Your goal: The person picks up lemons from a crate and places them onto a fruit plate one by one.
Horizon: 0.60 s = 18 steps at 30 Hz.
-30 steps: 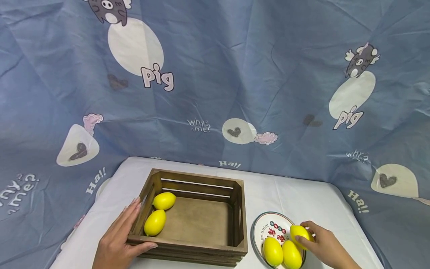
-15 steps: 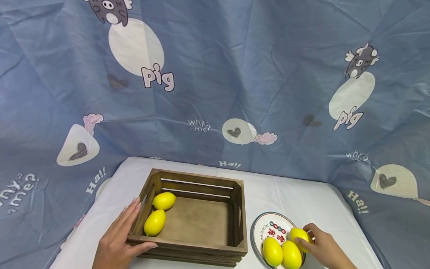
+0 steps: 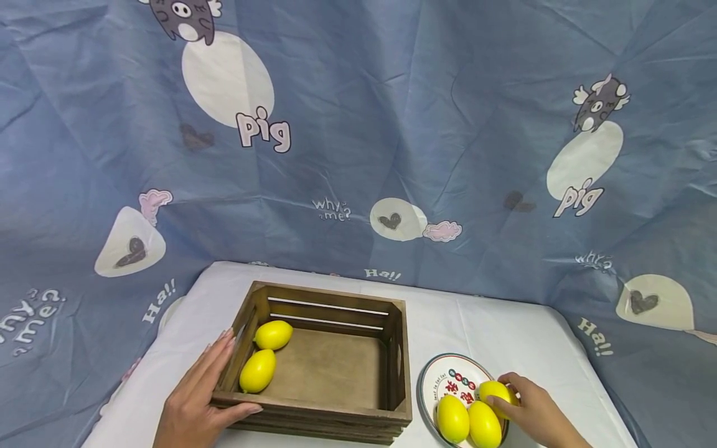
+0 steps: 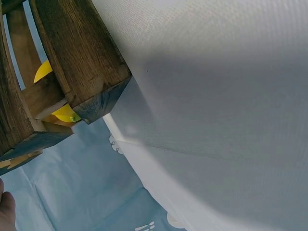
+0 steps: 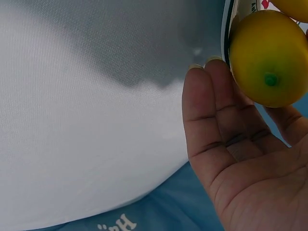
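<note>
My left hand [image 3: 196, 395] rests against the left end of a brown wooden slatted crate [image 3: 330, 407], thumb along its front rim and fingers fairly straight along the side. Inside the crate, against its left wall, lie two yellow lemons, a rear lemon [image 3: 274, 335] and a front lemon [image 3: 258, 371]. My right hand [image 3: 532, 404] pinches a lemon [image 3: 495, 394] between thumb and fingers, over the right part of a patterned white plate [image 3: 439, 376]. Two more lemons sit on the plate, a left lemon [image 3: 453, 419] and a middle lemon [image 3: 485, 425]. The right wrist view shows the held lemon's green tip [image 5: 271, 79].
A white cloth [image 3: 431, 323] covers the table beneath crate and plate. Behind and at both sides hangs a blue printed curtain [image 3: 336, 155]. The crate's right wall [image 3: 400, 361] stands between its interior and the plate.
My right hand and its lemon have shifted slightly left, over the plate and close to the other lemons. The left hand and the crate have stayed in place.
</note>
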### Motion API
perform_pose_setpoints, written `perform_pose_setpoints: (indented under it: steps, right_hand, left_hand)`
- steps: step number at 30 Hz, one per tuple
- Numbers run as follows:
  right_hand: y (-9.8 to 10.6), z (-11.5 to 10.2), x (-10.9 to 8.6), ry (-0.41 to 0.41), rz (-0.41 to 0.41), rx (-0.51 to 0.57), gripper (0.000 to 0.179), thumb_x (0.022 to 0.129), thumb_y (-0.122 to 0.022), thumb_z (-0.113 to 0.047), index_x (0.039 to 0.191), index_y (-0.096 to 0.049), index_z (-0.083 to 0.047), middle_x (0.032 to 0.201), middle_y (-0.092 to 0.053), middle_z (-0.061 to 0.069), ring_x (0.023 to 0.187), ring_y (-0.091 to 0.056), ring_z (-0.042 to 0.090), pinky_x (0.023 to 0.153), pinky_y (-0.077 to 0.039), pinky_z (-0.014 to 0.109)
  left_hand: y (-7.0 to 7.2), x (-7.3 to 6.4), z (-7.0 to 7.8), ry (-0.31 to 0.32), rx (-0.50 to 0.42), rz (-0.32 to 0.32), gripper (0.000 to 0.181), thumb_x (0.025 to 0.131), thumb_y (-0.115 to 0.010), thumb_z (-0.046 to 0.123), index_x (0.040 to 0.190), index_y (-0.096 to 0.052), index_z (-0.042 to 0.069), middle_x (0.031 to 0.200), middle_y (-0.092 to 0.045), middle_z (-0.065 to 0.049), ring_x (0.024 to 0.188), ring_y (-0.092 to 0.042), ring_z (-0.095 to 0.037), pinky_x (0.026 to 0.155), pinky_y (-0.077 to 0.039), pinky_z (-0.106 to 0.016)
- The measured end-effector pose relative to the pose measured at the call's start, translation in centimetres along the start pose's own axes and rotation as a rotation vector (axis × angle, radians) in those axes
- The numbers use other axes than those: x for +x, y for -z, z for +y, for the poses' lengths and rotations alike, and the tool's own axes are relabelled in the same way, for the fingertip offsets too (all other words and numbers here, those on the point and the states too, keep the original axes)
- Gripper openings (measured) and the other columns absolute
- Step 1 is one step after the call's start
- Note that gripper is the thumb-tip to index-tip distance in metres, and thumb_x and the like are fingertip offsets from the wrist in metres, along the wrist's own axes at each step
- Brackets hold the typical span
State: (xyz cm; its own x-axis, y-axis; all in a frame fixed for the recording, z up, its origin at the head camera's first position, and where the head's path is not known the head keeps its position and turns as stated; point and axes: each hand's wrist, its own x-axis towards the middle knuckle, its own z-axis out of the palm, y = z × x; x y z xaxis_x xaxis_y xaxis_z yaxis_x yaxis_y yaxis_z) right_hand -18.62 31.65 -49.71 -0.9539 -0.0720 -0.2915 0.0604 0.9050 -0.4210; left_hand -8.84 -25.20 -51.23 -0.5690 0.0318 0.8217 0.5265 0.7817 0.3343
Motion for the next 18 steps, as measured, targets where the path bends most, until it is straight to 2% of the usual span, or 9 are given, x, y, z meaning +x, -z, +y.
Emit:
perform_pose_setpoints:
  steps: [8,14,18]
  right_hand:
    - [-0.31,-0.08,-0.01,0.032,0.017,-0.003,0.065,0.086,-0.084,-0.047,0.121,-0.066,0.005,0.109,-0.07,0.008,0.094,-0.065,0.026,0.083,-0.063,0.052]
    - [-0.21,-0.04,-0.09,0.035,0.018,0.012,0.065,0.086,-0.085,-0.045,0.123,-0.066,0.005,0.111,-0.07,0.007,0.095,-0.065,0.024,0.083,-0.062,0.051]
    - [-0.14,-0.01,-0.16,0.021,0.014,0.011,0.072,0.087,-0.083,-0.049,0.127,-0.063,0.008,0.109,-0.068,0.007,0.091,-0.064,0.024,0.079,-0.062,0.048]
  left_hand:
    - [0.03,0.02,-0.04,0.001,0.004,-0.014,0.107,0.079,-0.069,0.078,0.141,-0.061,-0.008,0.145,-0.059,-0.025,0.148,-0.042,-0.012,0.121,-0.033,-0.017]
    - [-0.01,0.2,0.01,-0.011,0.0,0.001,0.106,0.08,-0.069,0.078,0.14,-0.061,-0.009,0.143,-0.06,-0.026,0.147,-0.043,-0.013,0.12,-0.034,-0.017]
    - [-0.01,0.21,0.06,-0.011,-0.005,0.003,0.106,0.08,-0.069,0.078,0.139,-0.062,-0.009,0.143,-0.06,-0.026,0.147,-0.044,-0.014,0.121,-0.034,-0.018]
